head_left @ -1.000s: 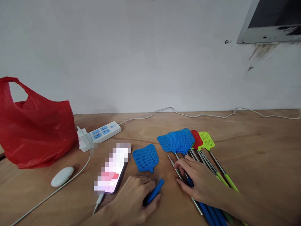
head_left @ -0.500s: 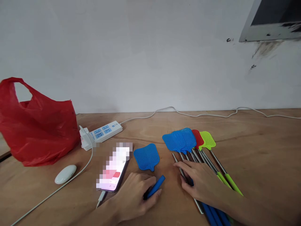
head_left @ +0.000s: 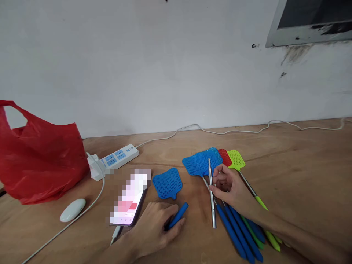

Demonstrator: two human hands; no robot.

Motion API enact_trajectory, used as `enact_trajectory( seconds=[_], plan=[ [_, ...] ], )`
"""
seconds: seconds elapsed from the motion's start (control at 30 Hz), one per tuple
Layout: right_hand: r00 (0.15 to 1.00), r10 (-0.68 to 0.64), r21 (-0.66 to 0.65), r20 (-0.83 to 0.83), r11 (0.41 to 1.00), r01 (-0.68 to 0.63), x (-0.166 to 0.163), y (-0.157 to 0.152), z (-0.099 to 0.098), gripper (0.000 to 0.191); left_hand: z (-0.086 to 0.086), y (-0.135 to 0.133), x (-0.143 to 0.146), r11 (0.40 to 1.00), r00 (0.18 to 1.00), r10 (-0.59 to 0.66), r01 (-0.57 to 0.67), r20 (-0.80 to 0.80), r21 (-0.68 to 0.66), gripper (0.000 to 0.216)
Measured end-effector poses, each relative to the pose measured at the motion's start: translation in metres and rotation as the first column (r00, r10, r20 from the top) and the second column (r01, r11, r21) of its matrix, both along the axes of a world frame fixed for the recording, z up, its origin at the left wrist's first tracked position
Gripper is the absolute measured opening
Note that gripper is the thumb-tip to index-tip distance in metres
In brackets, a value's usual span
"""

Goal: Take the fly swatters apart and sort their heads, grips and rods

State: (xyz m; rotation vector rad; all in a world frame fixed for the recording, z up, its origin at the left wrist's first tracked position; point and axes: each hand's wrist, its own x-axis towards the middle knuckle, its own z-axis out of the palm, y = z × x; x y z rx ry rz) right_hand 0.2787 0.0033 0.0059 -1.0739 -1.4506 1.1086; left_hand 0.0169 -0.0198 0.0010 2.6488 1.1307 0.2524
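My left hand (head_left: 158, 225) is closed around a blue handle (head_left: 178, 215), whose end sticks out past the fingers. Just beyond it, a loose blue fly swatter head (head_left: 167, 183) lies on the table with no rod attached. My right hand (head_left: 232, 189) pinches a silver metal rod (head_left: 212, 205), nearly upright in view, between thumb and fingers. Behind and under that hand lies a bunch of fly swatters with blue heads (head_left: 194, 164), a red head (head_left: 224, 157) and a yellow-green head (head_left: 237, 160). Their blue handles (head_left: 232, 231) fan out toward me, partly covered by my right forearm.
A lit phone (head_left: 130, 205) on a charging cable lies left of my left hand. Farther left are a white oval case (head_left: 73, 210), a white power strip (head_left: 121, 158) and a red plastic bag (head_left: 41, 157). A thin cord (head_left: 228, 132) runs along the wall.
My right hand has lifted the metal rod off the swatters and turned it more upright, uncovering the blue handles. My left hand keeps its grip. The view has shifted slightly right.
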Motion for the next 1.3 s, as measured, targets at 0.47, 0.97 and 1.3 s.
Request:
enact_trajectory(
  seconds=[0.47, 0.97, 1.3],
  plan=[
    [0.853, -0.135, -0.223, -0.504, 0.974, 0.022, -0.001, 0.002, 0.005, 0.028, -0.002, 0.002, 0.016, 0.997, 0.999, -0.017, 0.014, 0.033, 0.076, 0.028],
    [0.924, -0.08, -0.164, -0.374, 0.986, 0.019, 0.0, 0.003, 0.007, 0.033, -0.003, 0.004, 0.013, 0.997, 0.997, 0.026, -0.032, 0.074, 0.075, 0.028],
    [0.981, 0.125, -0.114, -0.15, 0.983, -0.143, 0.001, -0.003, 0.007, 0.026, -0.005, 0.005, 0.012, 0.995, 0.999, 0.041, -0.043, 0.026, 0.092, 0.022]
  ],
)
